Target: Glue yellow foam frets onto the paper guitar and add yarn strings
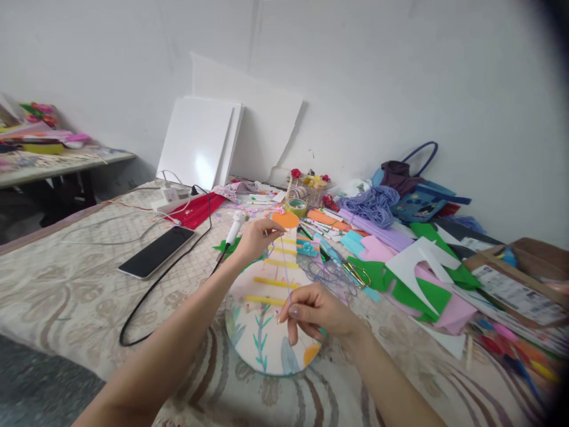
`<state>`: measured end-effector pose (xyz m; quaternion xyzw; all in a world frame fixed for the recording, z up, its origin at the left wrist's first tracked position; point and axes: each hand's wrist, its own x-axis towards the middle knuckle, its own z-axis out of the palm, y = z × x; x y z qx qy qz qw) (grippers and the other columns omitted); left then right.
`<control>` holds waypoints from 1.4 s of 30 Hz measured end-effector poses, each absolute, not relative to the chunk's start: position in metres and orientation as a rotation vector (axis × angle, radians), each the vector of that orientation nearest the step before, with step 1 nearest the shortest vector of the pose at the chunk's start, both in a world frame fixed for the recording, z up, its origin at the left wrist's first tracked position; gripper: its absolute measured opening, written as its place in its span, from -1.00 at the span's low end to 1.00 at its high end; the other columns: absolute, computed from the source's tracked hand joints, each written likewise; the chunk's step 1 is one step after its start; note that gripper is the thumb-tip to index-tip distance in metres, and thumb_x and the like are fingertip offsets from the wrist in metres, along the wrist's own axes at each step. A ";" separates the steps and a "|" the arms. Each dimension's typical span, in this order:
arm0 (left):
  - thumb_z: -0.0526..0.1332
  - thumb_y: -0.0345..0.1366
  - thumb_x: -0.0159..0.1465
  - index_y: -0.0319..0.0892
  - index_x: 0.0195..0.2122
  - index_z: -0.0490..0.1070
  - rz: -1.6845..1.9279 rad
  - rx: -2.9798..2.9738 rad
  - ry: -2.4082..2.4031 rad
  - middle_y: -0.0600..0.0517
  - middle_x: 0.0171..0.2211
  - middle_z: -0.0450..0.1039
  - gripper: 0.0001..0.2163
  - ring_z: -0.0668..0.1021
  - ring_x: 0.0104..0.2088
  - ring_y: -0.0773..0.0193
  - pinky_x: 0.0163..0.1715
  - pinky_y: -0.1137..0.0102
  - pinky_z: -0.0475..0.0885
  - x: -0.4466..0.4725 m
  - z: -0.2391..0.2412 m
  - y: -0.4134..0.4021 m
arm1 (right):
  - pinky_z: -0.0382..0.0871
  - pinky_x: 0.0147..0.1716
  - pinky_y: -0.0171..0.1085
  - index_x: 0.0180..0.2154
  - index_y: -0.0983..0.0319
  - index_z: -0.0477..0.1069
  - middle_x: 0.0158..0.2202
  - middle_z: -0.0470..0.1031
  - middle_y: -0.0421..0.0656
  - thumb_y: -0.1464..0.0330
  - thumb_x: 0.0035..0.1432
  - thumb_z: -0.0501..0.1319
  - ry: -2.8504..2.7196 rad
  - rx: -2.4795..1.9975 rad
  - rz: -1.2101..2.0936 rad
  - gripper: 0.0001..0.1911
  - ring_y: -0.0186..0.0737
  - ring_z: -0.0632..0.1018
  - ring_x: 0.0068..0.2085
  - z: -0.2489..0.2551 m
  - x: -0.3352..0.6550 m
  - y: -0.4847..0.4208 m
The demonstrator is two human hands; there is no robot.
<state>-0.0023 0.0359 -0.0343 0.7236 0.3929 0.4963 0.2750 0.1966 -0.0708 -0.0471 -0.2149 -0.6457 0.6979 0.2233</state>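
Note:
A thin strand of purple yarn [285, 267] is stretched between my hands. My left hand [258, 238] pinches its upper end near an orange paper oval [285, 220]. Lower and closer to me, my right hand [316, 311] pinches the other end between thumb and forefinger, its remaining fingers curled loosely. Beneath both hands lies a round white board [242, 341] painted with teal leaves and an orange spot. Yellow strips [275, 281] cross its upper part like rungs. To its right, loose purple yarn lies in loops, with gold-handled scissors [355, 274] beyond.
A white glue gun [235, 226] and its black cord lie left of the board, near a phone [156, 252]. Green, white and pink felt scraps [413, 276], a purple yarn bundle [371, 204] and a cardboard box [518, 290] crowd the right. White boards [195, 142] lean on the wall.

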 end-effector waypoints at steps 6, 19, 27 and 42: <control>0.20 -0.28 0.22 -0.28 -0.28 0.56 1.283 1.846 0.877 -0.06 -0.42 0.57 -0.80 0.58 -0.43 0.30 -0.36 0.43 0.49 0.004 -0.036 0.033 | -0.11 -0.83 -0.49 -0.15 0.30 0.48 -0.29 0.63 0.01 0.08 0.23 0.19 -1.623 -0.664 1.988 -0.59 -0.58 0.23 -0.79 -0.044 0.198 -0.066; 0.26 -0.31 0.20 -0.23 -0.28 0.58 1.275 1.924 0.798 -0.05 -0.34 0.60 -0.85 0.59 -0.32 0.26 -0.27 0.43 0.46 0.014 -0.027 0.017 | 0.17 -0.71 -0.43 -0.08 0.15 0.41 -0.05 0.52 -0.11 0.19 0.05 0.32 -1.066 -1.014 1.212 -0.62 -0.51 0.37 -0.62 -0.051 0.197 -0.049; 0.20 -0.41 0.23 -0.19 -0.29 0.58 1.299 2.175 0.805 -0.03 -0.35 0.57 -0.86 0.55 -0.30 0.28 -0.27 0.44 0.41 0.020 -0.028 0.009 | 0.33 -0.63 -0.35 0.06 0.04 0.33 0.07 0.43 -0.13 0.19 0.11 0.28 -1.167 -0.840 1.389 -0.54 -0.43 0.44 -0.55 -0.043 0.192 -0.055; 0.23 -0.39 0.19 -0.20 -0.36 0.57 1.149 2.278 1.085 0.01 -0.40 0.55 -0.89 0.47 -0.43 0.33 -0.35 0.46 0.35 -0.004 -0.030 0.028 | -0.04 -0.76 -0.49 -0.47 0.25 0.44 -0.70 0.05 -0.42 0.25 -0.09 0.44 -0.851 -0.747 1.297 -0.74 -0.55 0.07 -0.71 -0.038 0.228 -0.032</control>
